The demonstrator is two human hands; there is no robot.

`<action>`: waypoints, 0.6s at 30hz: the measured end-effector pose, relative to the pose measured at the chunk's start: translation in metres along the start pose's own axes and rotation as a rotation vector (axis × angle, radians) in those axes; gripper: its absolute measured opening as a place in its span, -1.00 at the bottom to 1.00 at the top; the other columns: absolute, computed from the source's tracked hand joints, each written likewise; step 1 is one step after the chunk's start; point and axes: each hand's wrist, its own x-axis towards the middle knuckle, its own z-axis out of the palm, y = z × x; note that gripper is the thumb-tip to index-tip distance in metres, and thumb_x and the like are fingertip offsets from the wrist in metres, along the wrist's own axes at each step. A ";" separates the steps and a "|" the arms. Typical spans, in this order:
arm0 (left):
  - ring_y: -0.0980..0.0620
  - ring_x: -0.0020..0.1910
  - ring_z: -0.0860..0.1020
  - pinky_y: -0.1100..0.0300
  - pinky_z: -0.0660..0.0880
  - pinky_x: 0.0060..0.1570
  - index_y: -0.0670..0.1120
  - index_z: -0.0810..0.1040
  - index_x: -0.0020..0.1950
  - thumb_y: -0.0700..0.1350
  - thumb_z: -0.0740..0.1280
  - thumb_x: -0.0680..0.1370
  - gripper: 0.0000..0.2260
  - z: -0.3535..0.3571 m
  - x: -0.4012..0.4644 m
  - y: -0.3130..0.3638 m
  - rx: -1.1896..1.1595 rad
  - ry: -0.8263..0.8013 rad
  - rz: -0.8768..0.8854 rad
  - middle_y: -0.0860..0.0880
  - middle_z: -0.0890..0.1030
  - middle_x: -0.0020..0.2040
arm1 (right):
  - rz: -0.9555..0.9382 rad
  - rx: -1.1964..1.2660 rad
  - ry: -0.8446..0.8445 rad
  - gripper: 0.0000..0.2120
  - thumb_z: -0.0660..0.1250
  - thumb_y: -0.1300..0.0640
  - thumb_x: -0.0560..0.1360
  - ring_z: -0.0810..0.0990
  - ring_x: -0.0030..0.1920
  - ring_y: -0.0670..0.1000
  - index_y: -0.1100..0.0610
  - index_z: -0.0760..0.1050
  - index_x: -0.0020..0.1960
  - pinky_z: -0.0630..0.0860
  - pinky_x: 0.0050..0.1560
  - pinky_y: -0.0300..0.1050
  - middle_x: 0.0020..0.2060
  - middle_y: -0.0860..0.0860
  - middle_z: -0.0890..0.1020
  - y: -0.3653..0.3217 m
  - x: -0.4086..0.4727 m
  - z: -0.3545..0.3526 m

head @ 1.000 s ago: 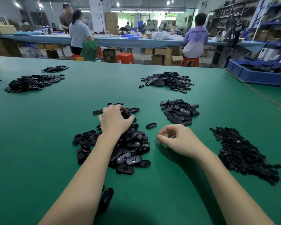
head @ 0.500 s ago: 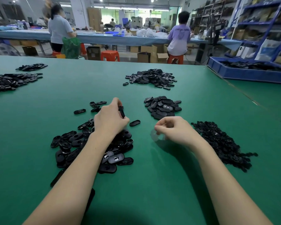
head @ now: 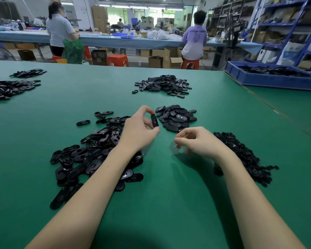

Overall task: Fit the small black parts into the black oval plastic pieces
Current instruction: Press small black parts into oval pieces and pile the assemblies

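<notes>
Green matting covers the work table point(head: 169, 203), with a blue bin point(head: 269, 80) at its far right edge and two workers at a long bench beyond. Left hand point(head: 139, 131) is raised above the table and pinches one black oval piece point(head: 154, 120) upright between thumb and curled fingers; half a second ago it held the same piece lower, directly over the near pile of oval pieces point(head: 90, 155), and a second ago it lay flat on that pile, reaching in. Left forearm still crosses that pile. Right hand point(head: 198, 141) rests near the table, fingers curled toward the thumb, much as in both earlier frames; whether it holds a small part cannot be told, the fingertips being blurred. Heap of small black parts point(head: 244, 157) lies just right of the right wrist. A compact stack of ovals point(head: 177, 118) sits just beyond the hands, a wider heap point(head: 163, 85) farther back.
</notes>
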 end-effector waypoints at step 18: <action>-0.03 -0.33 0.62 0.08 0.64 -0.14 -0.14 0.57 0.17 -0.31 0.50 0.46 -0.69 0.056 -0.029 0.023 -0.626 -0.349 -0.327 -0.15 0.71 -0.04 | 0.394 -0.443 0.373 -0.94 0.50 -0.06 0.43 0.58 -0.02 0.04 -0.18 0.69 -0.10 0.40 -0.12 -0.16 -0.03 -0.12 0.71 0.040 -0.017 -0.052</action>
